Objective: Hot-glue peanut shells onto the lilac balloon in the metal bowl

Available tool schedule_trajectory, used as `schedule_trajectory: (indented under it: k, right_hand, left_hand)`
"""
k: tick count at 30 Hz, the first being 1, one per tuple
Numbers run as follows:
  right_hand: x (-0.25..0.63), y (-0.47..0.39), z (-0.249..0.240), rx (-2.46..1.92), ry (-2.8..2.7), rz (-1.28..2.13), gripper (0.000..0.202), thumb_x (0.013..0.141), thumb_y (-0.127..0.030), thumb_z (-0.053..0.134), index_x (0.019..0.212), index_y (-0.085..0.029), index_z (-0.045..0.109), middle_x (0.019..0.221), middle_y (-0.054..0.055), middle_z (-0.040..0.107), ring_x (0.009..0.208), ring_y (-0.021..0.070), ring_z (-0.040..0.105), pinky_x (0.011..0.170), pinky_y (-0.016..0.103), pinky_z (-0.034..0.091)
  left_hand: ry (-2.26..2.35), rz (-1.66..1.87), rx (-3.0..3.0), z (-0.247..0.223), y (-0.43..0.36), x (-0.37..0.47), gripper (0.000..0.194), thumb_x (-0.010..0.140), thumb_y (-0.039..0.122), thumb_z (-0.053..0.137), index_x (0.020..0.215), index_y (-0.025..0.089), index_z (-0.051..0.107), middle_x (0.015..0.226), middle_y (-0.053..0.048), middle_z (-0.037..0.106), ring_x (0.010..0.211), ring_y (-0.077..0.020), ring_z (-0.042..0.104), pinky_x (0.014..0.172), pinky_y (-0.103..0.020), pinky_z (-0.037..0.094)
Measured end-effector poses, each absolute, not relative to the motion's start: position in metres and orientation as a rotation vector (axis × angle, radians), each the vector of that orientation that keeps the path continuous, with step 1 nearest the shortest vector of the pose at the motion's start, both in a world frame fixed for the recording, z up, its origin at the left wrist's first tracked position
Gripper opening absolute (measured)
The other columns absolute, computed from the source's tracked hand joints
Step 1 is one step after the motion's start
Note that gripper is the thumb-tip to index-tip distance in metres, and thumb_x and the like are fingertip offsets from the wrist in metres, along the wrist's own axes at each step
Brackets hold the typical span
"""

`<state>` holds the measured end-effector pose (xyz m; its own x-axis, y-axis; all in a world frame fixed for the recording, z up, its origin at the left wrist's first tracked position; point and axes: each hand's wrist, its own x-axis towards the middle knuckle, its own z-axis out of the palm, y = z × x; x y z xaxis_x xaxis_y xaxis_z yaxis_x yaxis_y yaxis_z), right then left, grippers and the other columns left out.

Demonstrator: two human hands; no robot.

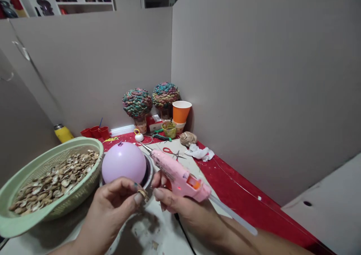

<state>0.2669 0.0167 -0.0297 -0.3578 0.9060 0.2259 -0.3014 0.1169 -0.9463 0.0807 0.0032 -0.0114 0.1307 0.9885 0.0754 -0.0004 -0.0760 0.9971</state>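
pink glue gun (180, 178) in right hand (183, 206), no legible label

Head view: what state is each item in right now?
Left hand: pinching a shell piece.
Right hand: gripping pink glue gun, stick loaded.
Purple balloon: inflated, sitting in a bowl.
Green basket: holds shells.
Orange cup: upright.
Scissors: lying flat.

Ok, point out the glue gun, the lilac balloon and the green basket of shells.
glue gun (180, 178): head view, on the pink body, held in the right hand (180, 206).
lilac balloon (123, 162): head view, on the middle of its dome.
green basket (17, 225): head view, on its near rim.
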Motion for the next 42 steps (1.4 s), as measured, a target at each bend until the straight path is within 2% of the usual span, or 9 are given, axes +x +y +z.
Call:
schedule_trajectory:
  k: [3,7,14,20,24,27,32,38,42]
  right_hand:
    - [0.265,0.011,-0.027,-0.765,-1.392,1.365,0.025,0.078,-0.038,0.075,0.087,-0.02,0.061,0.075,-0.002,0.06,0.068,0.014,0.058,0.066,0.027,0.048]
    - [0.26,0.01,-0.025,-0.824,-1.399,1.324,0.019,0.075,-0.029,0.074,0.082,-0.021,0.058,0.072,-0.003,0.058,0.066,0.015,0.058,0.062,0.028,0.048]
    - [0.261,0.012,-0.027,-0.83,-1.451,1.299,0.016,0.081,-0.034,0.065,0.077,-0.021,0.057,0.072,0.0,0.059,0.065,0.0166,0.056,0.062,0.031,0.046]
    - [0.265,0.013,-0.031,-0.793,-1.429,1.312,0.023,0.08,-0.04,0.068,0.079,-0.02,0.057,0.071,-0.001,0.056,0.065,0.0153,0.052,0.063,0.03,0.044]
    - [0.266,0.013,-0.03,-0.791,-1.421,1.347,0.027,0.081,-0.043,0.068,0.08,-0.019,0.057,0.071,-0.001,0.057,0.066,0.0146,0.052,0.063,0.029,0.044]
    - [0.266,0.013,-0.027,-0.764,-1.42,1.329,0.025,0.081,-0.041,0.069,0.083,-0.018,0.059,0.071,-0.001,0.057,0.064,0.0141,0.052,0.063,0.029,0.044]
    - [0.267,0.01,-0.022,-0.694,-1.493,1.217,0.02,0.086,-0.034,0.062,0.073,-0.019,0.061,0.069,-0.002,0.055,0.062,0.0132,0.051,0.061,0.028,0.044]
    - [0.267,0.008,-0.03,-0.77,-1.459,1.242,0.018,0.074,-0.029,0.074,0.082,-0.019,0.061,0.079,0.001,0.063,0.071,0.0174,0.06,0.065,0.03,0.049]
    - [0.266,0.009,-0.028,-0.852,-1.522,1.174,0.01,0.076,-0.025,0.068,0.076,-0.021,0.059,0.074,-0.001,0.061,0.066,0.0163,0.055,0.061,0.029,0.045]
  left_hand:
    - [1.072,1.065,1.17,-0.012,0.003,0.084,0.027,0.066,0.037,0.085,0.07,0.015,0.069,0.063,0.001,0.063,0.06,-0.0101,0.054,0.059,-0.019,0.046]
    - [1.045,1.043,1.119,-0.013,0.005,0.086,0.028,0.065,0.036,0.086,0.071,0.015,0.069,0.063,0.001,0.064,0.061,-0.01,0.054,0.06,-0.02,0.045]
    - [0.978,0.999,1.116,-0.022,0.005,0.081,0.022,0.069,0.031,0.085,0.077,0.015,0.072,0.07,0.0,0.069,0.064,-0.0106,0.058,0.064,-0.021,0.048]
    - [0.883,0.981,0.997,-0.022,0.007,0.084,0.026,0.063,0.029,0.09,0.075,0.014,0.072,0.07,-0.001,0.069,0.062,-0.0101,0.058,0.061,-0.02,0.05]
    - [0.795,0.964,0.941,-0.022,0.007,0.085,0.022,0.065,0.025,0.088,0.078,0.015,0.073,0.071,-0.001,0.068,0.061,-0.0102,0.059,0.06,-0.021,0.051]
    - [0.764,0.967,0.928,-0.024,0.007,0.084,0.02,0.067,0.024,0.087,0.08,0.017,0.074,0.074,-0.001,0.069,0.062,-0.0108,0.06,0.059,-0.022,0.052]
    - [0.773,0.999,0.928,-0.024,0.007,0.082,0.019,0.066,0.023,0.087,0.079,0.017,0.074,0.072,-0.001,0.068,0.063,-0.0112,0.06,0.061,-0.022,0.052]
    - [0.874,1.09,1.054,-0.025,0.005,0.08,0.025,0.064,0.029,0.089,0.078,0.016,0.073,0.072,-0.001,0.07,0.064,-0.0113,0.061,0.063,-0.021,0.05]
    - [0.922,1.096,1.084,-0.026,0.005,0.08,0.023,0.064,0.027,0.088,0.077,0.016,0.073,0.072,-0.001,0.07,0.064,-0.0118,0.061,0.064,-0.023,0.05]
